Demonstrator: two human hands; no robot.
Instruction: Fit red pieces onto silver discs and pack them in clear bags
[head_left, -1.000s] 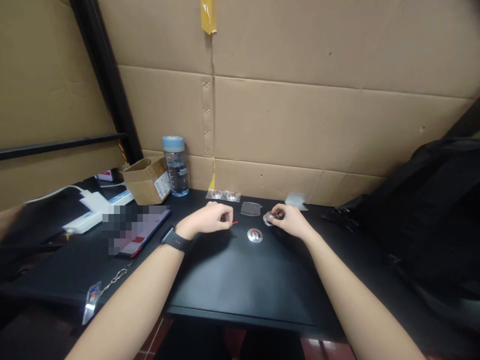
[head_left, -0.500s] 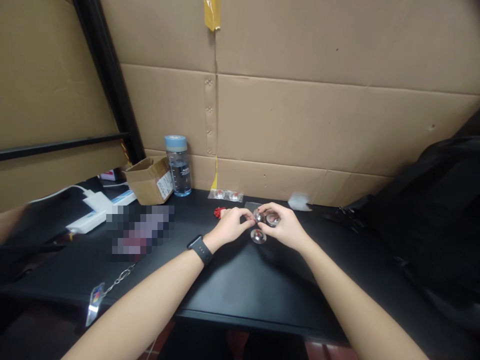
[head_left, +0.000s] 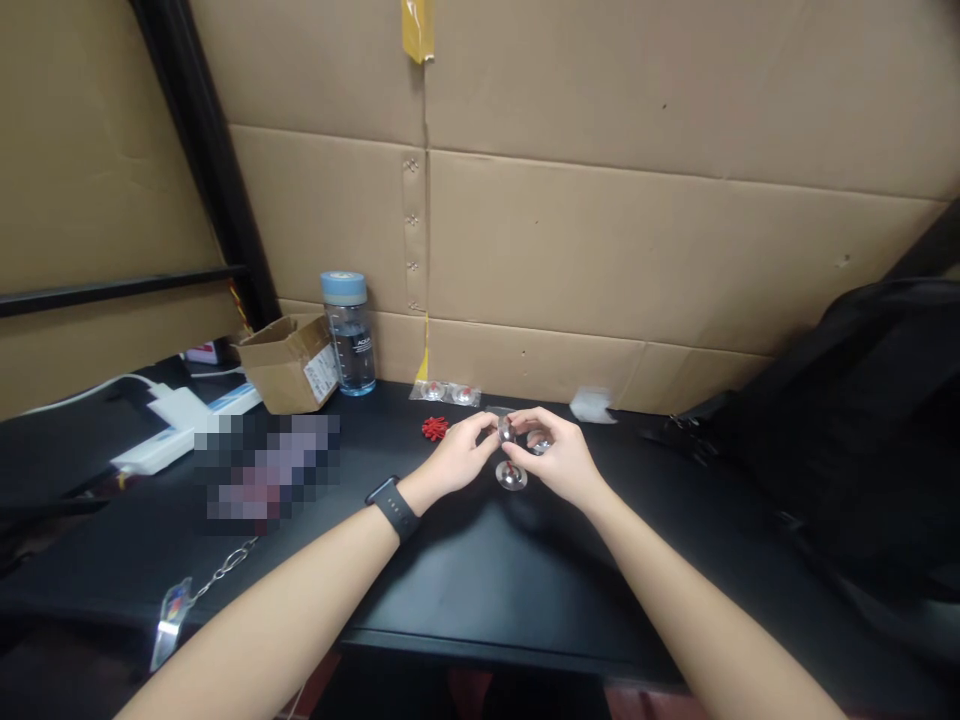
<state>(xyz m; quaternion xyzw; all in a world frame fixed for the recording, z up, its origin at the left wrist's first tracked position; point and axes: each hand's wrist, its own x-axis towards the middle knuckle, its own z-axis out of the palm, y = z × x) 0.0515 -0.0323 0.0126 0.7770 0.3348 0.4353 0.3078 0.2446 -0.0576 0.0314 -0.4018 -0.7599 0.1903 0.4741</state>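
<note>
My two hands meet over the middle of the black table (head_left: pixel 487 570). My left hand (head_left: pixel 461 455), with a black watch on its wrist, pinches one small clear round disc (head_left: pixel 507 430). My right hand (head_left: pixel 559 460) is closed on another clear disc (head_left: pixel 541 445) beside it. A third round clear disc with a red mark (head_left: pixel 511 476) lies on the table just below my fingers. A small heap of red pieces (head_left: pixel 433 428) lies just left of my left hand.
A clear packet with two discs (head_left: pixel 445 392) and a small white bag (head_left: pixel 592 404) lie by the cardboard wall. A water bottle (head_left: pixel 348 332), a cardboard box (head_left: pixel 289 360) and a white power strip (head_left: pixel 180 420) stand at left. A keychain (head_left: pixel 196 590) lies near the front edge; a black bag (head_left: pixel 840 420) fills the right.
My left hand moved right from the red pieces to join my right hand at the discs. The red heap now lies uncovered.
</note>
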